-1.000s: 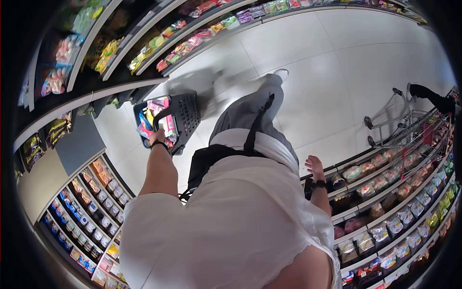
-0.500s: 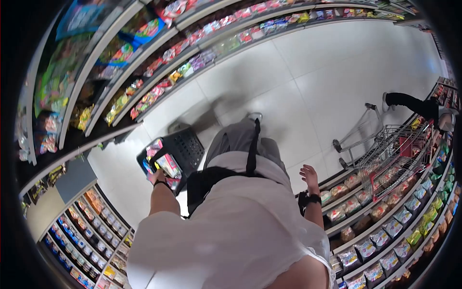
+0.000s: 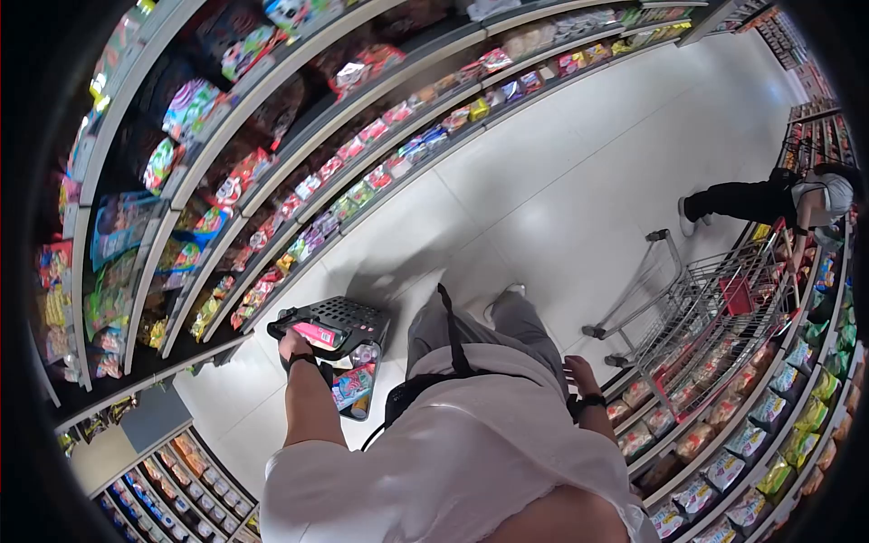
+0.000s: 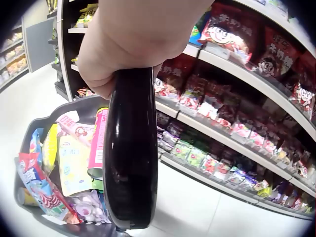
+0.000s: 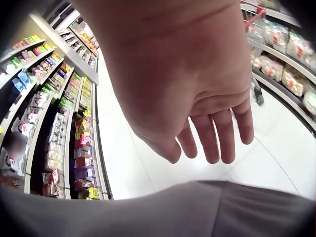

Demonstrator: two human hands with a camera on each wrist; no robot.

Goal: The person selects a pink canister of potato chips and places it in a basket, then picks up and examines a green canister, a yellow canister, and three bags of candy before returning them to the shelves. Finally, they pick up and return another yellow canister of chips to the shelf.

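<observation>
My left hand [image 3: 294,345] grips the black handle [image 4: 131,153] of a dark plastic shopping basket [image 3: 348,312], which hangs low at my left side. In the left wrist view the basket holds a pink can [image 4: 100,140], a pale yellow pouch [image 4: 74,165], a blue and red snack bag [image 4: 45,192] and several other packets. Part of the contents is hidden behind the handle. My right hand [image 5: 197,98] hangs beside my grey trousers [image 5: 163,212], its fingers loosely extended downward, with nothing in it.
Shelves of bagged sweets [image 3: 317,185] run along the left of the aisle. On the right stand shelves of packaged food [image 3: 724,471]. A metal shopping cart [image 3: 715,299] is close to that side, with a person in black trousers [image 3: 747,201] behind it. Pale tiles [image 3: 543,208] cover the floor.
I have moved along the aisle, and the cart and the person appear nearer. The basket has swung and turned in view, still held by my left hand. My right hand has lowered.
</observation>
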